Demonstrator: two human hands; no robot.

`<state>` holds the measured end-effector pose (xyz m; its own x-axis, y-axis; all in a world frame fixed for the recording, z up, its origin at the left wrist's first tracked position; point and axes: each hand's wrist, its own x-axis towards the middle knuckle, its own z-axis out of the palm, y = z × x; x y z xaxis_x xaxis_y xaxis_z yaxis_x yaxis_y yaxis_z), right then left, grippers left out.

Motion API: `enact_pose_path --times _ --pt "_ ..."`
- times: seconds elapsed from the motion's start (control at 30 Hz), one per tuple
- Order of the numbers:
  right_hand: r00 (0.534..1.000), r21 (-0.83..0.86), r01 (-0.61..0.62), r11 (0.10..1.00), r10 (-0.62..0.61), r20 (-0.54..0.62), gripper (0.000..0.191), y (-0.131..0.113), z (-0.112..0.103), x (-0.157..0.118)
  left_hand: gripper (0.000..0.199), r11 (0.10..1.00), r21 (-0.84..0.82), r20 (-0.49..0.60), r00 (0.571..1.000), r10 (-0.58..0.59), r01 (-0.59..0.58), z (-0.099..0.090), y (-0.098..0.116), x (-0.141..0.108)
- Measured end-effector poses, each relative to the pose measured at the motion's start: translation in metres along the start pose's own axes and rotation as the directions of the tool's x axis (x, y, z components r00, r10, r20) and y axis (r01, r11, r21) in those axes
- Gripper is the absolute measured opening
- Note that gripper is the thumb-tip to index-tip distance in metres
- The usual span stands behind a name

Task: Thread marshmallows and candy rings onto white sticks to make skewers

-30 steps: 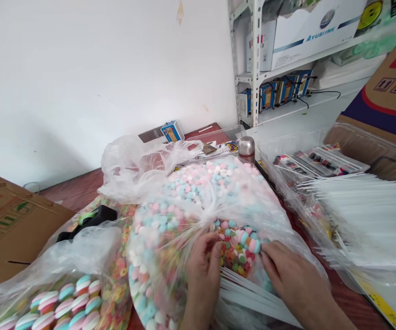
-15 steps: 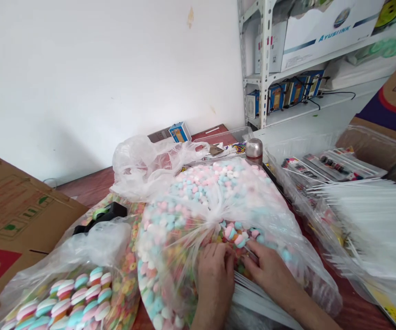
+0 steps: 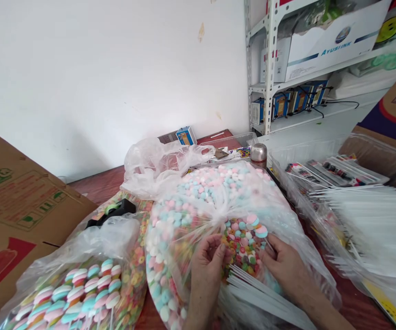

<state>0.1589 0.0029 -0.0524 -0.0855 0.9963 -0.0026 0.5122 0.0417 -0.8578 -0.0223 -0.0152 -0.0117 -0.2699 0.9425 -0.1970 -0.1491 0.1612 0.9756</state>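
Note:
My right hand (image 3: 282, 259) pinches the stick of a candy skewer (image 3: 261, 231), which has pink, white and blue marshmallows with an orange piece between them at its top. Loosely curled, my left hand (image 3: 207, 261) is at the left edge of the bag opening, thumb and fingers apart, with no held piece that I can make out. Between the hands, colourful ring candies (image 3: 242, 250) and marshmallows show in the opening of a big clear plastic bag (image 3: 170, 229). White sticks (image 3: 260, 293) lie in a bundle below the opening, between my forearms.
Finished-looking candy skewers (image 3: 88, 288) lie on a bag at the left, near a black tape dispenser (image 3: 113, 213). Cardboard boxes (image 3: 19, 211) flank the table. A clear bin (image 3: 308, 220) with many white sticks stands right. A metal flask (image 3: 258, 156) is behind the bag.
My right hand has lifted the skewer slightly up and right, away from my left hand. My left hand has turned and its fingers have loosened. The camera view has shifted a little.

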Motion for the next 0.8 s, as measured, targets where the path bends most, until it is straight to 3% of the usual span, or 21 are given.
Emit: enact_pose_path --times 0.13,0.3,0.57,0.8 --pt "0.998 -0.196 0.031 0.980 -0.020 0.060 0.018 -0.001 0.009 0.008 0.031 0.999 0.015 -0.026 0.999 0.032 -0.031 -0.010 -0.003 0.001" --pt "0.995 -0.312 0.043 0.949 -0.014 0.096 0.019 -0.011 0.030 0.014 0.029 0.998 0.039 0.003 0.999 0.048 -0.048 -0.015 -0.009 0.002" --pt "0.994 -0.311 -0.022 0.950 0.053 0.094 0.021 -0.009 0.032 0.014 0.029 0.999 -0.048 0.032 0.999 0.019 -0.017 -0.020 -0.017 0.007" --pt "0.991 -0.277 0.070 0.958 -0.034 0.130 0.015 -0.015 0.051 0.016 0.030 0.994 -0.111 -0.019 1.000 0.019 -0.021 -0.023 -0.022 0.008"
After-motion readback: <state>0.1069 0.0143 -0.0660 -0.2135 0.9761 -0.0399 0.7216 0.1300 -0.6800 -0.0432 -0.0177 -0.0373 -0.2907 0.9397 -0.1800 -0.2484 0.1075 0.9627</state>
